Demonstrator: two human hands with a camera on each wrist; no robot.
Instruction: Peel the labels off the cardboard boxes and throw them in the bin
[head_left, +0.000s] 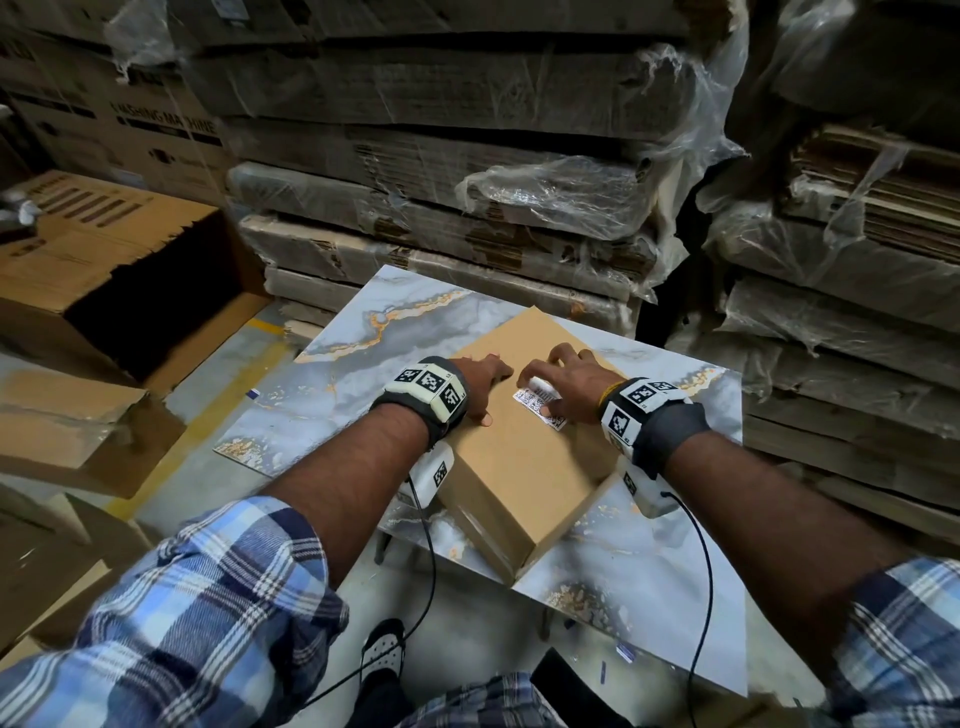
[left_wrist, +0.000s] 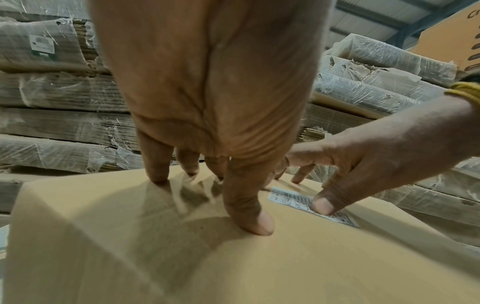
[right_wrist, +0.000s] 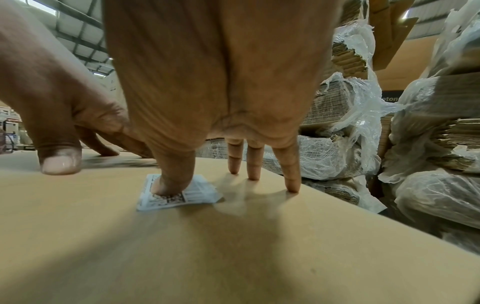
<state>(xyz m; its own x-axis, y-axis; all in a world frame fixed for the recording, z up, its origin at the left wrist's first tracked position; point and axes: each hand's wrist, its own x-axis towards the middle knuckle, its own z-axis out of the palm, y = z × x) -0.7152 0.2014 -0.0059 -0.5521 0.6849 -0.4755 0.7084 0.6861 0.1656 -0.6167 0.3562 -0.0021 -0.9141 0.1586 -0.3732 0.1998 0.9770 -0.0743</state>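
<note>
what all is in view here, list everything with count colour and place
cardboard box: one, plain brown, on the table
label: one, white with black print, on the box top
table: one, grey marble look with gold veins, under the box
open box: one, brown, floor at left
wrapped flat cardboard stacks: several, brown under clear film, behind and right
left hand: fingertips pressing the box top
right hand: thumb on the label
</note>
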